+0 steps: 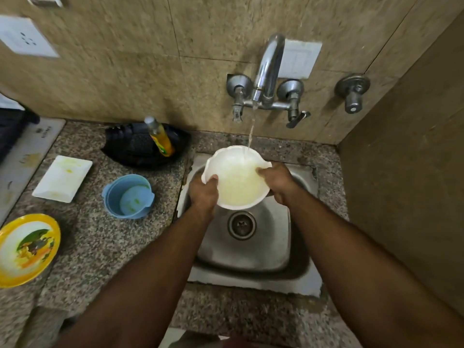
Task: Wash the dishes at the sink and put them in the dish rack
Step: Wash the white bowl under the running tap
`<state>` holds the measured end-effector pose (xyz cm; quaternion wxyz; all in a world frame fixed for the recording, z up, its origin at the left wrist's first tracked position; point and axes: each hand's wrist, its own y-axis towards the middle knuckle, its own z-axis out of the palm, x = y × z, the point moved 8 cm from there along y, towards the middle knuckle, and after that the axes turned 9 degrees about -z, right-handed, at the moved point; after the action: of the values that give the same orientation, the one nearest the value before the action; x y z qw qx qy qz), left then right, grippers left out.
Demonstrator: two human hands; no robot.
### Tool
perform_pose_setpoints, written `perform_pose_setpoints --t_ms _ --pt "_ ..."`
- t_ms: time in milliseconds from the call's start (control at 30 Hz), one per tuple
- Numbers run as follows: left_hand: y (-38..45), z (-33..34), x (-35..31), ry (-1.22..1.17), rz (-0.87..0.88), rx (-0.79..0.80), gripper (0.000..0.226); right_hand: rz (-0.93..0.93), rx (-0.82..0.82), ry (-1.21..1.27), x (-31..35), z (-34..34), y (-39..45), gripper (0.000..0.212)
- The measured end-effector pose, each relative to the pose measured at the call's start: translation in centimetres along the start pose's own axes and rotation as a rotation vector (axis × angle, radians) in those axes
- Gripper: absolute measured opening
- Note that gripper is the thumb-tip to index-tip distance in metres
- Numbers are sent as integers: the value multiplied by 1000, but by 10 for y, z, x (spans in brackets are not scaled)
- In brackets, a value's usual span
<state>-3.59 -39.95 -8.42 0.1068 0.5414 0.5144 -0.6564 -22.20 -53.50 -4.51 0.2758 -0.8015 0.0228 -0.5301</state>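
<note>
A white bowl (236,178) with a wavy rim is held over the steel sink (253,247), just above and toward 12 o'clock of the drain (241,225). The left hand (204,194) grips the bowl's rim at 9 o'clock, thumb over the lip and the fingers curled beneath it, out of sight. The right hand (279,180) grips the rim at 3 o'clock, its fingers (262,172) bent over the lip into the bowl. Water from the chrome tap (268,69) falls in a thin stream onto the bowl's inner wall near 1 o'clock, and the bowl holds cloudy, yellowish water. The bowl is tilted a little toward the person, and its near edge hangs over the basin, apart from the basin floor. The sink's right rim runs near a tiled side wall at 3 o'clock, so the narrow strip of speckled counter (100,247) there gives little room; the wider run of counter lies at 9 o'clock. On it, from the sink outward, stand a blue cup (129,195) with a blue lid or small dish inside, a white rectangular plate (62,178) with yellow smears, and a yellow-rimmed plate (27,248) with a printed picture. At 11 o'clock a bottle of yellow dish liquid (159,136) leans in a black basket (140,145) against the back wall.
</note>
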Motion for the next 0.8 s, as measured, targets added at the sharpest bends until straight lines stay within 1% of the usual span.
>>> perform_pose_setpoints --t_ms 33,67,100,133,200,233,267,300,333,400,467,500,533,600,667,700,733,800 --pt "-4 4 -2 30 1 10 63 0 -39 3 0 -3 0 27" --pt "-11 9 -7 96 18 21 65 -9 -105 -11 3 -8 -4 27" --pt "-18 16 -14 213 56 27 70 -18 -171 -30 6 -13 -7 33" --pt "-24 24 -19 381 112 30 79 -16 -229 -51 9 -18 -13 38" --pt "-35 50 -17 833 232 93 91 -4 -324 -110 12 -29 -25 43" --pt "-41 64 -8 1044 297 141 89 -10 -364 -144 12 -34 -27 44" --pt "-45 75 1 1202 362 193 82 -17 -389 -175 11 -39 -29 44" --pt "-48 83 10 1292 420 253 75 -28 -407 -191 11 -41 -31 46" --pt "-51 89 16 1339 471 313 72 -35 -416 -215 11 -42 -35 48" --pt "-53 97 23 1404 560 411 71 -53 -420 -300 11 -44 -38 50" --pt "-49 99 24 1456 593 483 74 -85 -397 -387 12 -43 -44 46" --pt "-43 99 23 1493 610 481 76 -98 -381 -422 13 -42 -48 43" --pt "-37 98 21 1538 625 446 78 -102 -361 -436 13 -40 -50 41" --pt "-29 92 9 1601 637 303 81 -107 -335 -439 14 -36 -55 42" --pt "-29 88 -2 1546 617 178 82 -136 -336 -441 20 -34 -60 45" --pt "-30 87 -4 1486 591 155 82 -155 -352 -435 25 -34 -62 46" --pt "-31 88 -2 1425 549 162 84 -163 -374 -421 29 -36 -64 46" --pt "-35 95 5 1355 455 251 88 -140 -446 -358 31 -42 -64 42"
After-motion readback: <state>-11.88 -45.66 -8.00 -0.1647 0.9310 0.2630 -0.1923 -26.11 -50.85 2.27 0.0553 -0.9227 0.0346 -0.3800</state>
